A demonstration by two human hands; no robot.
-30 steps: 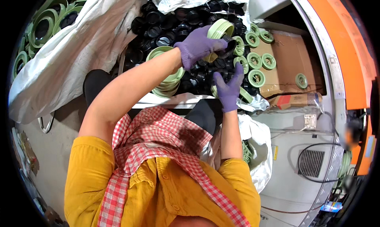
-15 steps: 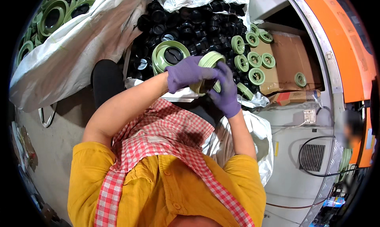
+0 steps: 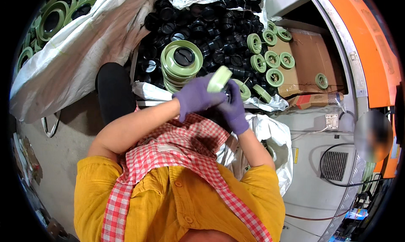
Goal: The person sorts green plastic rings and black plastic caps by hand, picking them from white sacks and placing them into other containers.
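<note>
Both forearms are raised in front of the chest, elbows bent, hands in purple gloves meeting just above the checked apron [image 3: 177,157]. The left hand [image 3: 195,99] is curled around a pale green ring [image 3: 219,79], gripping its lower edge. The right hand [image 3: 234,109] is closed on a small black part [image 3: 228,94] pressed against the ring; fingers mostly hidden.

The ring is tilted, flat face up-left, held over the near edge of the pile of black caps [image 3: 202,27]. A stack of green rings [image 3: 181,63] with a black cap in it sits just left of it. More green rings lie on the cardboard box [image 3: 308,65] at right.

Versus half a second ago: hands slightly lower and closer to the body, ring tipped more on edge.
</note>
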